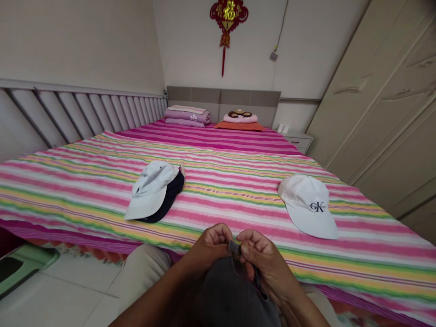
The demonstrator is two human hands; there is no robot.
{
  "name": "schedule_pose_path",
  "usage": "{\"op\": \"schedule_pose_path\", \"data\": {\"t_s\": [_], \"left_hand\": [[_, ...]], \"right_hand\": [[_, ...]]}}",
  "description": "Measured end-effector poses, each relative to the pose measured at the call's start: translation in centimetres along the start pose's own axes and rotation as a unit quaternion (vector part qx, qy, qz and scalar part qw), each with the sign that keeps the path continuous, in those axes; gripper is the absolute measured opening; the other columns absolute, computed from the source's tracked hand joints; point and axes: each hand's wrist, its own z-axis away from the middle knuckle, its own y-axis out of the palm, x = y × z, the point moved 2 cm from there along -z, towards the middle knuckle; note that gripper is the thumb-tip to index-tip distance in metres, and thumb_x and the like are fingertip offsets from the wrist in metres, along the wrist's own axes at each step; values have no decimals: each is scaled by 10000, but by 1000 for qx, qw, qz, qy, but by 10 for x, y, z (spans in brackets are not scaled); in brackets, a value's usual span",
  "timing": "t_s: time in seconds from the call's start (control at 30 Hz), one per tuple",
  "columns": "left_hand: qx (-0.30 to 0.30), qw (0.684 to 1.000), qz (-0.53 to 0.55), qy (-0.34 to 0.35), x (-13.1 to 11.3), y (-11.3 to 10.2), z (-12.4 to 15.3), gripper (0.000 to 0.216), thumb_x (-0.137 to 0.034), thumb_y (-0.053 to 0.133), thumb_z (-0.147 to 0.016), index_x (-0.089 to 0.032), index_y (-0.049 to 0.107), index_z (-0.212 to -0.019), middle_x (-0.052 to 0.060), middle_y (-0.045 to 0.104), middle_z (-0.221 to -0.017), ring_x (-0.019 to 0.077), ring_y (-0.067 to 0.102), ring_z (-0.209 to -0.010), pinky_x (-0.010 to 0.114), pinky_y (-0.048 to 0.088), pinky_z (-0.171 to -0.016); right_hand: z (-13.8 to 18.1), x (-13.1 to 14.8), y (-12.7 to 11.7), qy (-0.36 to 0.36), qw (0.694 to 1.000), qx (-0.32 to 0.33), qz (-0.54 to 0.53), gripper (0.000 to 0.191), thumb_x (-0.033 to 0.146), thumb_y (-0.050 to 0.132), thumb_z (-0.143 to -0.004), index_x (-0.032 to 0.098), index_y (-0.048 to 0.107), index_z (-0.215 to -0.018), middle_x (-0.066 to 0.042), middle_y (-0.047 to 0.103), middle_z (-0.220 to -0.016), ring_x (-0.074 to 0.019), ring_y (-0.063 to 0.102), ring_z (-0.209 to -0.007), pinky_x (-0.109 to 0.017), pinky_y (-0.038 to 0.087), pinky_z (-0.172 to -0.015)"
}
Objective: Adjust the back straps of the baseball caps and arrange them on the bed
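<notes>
A dark grey cap (235,295) is in front of me at the bottom of the head view, its back strap and buckle (234,247) uppermost. My left hand (211,247) is closed, pinching the strap beside the buckle. From the other side, the fingers of my right hand (262,259) grip the strap's other part. On the bed to the left, a white cap (151,186) with a small dark logo rests on top of a dark navy cap (170,200). Farther right lies another white cap (306,204) with "CK" lettering.
A striped sheet (231,181) covers the bed. Folded purple bedding (187,117) and a pink pillow (240,118) sit by the headboard (221,102). A slatted rail (85,113) runs along the left; a wardrobe (384,113) stands right. A green stool (27,268) is lower left.
</notes>
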Motion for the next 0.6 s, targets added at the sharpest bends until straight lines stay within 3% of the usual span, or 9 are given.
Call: {"op": "schedule_pose_path", "data": {"t_s": [0.13, 0.23, 0.3, 0.43, 0.5, 0.6], "left_hand": [[17, 1000, 3, -20, 0, -2, 1, 247, -298, 708, -566, -116, 569, -658, 21, 587, -593, 92, 492, -516, 203, 331, -515], [-4, 999, -14, -31, 0, -4, 1, 278, -372, 671, -604, -115, 566, -613, -9, 525, -522, 62, 411, -447, 190, 276, -463], [-21, 999, -38, -31, 0, -5, 0, 281, -379, 651, -632, -116, 564, -586, -21, 491, -495, 55, 374, -435, 190, 251, -451], [-37, 997, -57, -24, -1, -6, 0, 250, -357, 650, -614, -110, 618, -593, -4, 524, -508, 75, 405, -464, 207, 276, -476], [-35, 996, -69, -38, 0, -5, -1, 210, -308, 676, -577, -104, 636, -606, 6, 550, -514, 77, 425, -461, 209, 289, -485], [-33, 998, -53, -30, 2, -4, -2, 196, -249, 710, -552, -124, 608, -663, 9, 586, -560, 87, 481, -492, 209, 318, -513]], "right_hand": [[2, 4, 0, -30, 994, -28, 97, 286, 342, 689, -654, 159, 555, -828, 47, 537, -550, -42, 417, -355, -175, 283, -384], [4, 6, 0, -41, 985, -34, 166, 237, 344, 654, -679, 171, 571, -816, 57, 488, -539, -62, 423, -381, -197, 314, -390], [6, 10, 0, -88, 960, -43, 260, 179, 303, 641, -688, 188, 593, -816, 32, 527, -577, -101, 478, -464, -225, 356, -442], [9, 18, 0, -203, 863, -56, 460, 91, 187, 603, -698, 211, 616, -785, -14, 611, -700, -154, 535, -625, -259, 384, -560], [10, 19, 0, -218, 849, -57, 478, 71, 157, 555, -722, 209, 598, -747, -14, 600, -684, -149, 533, -608, -255, 384, -550], [10, 20, 0, -254, 855, -71, 446, 85, 155, 533, -746, 205, 599, -725, -46, 611, -782, -169, 570, -715, -261, 424, -613]]}}
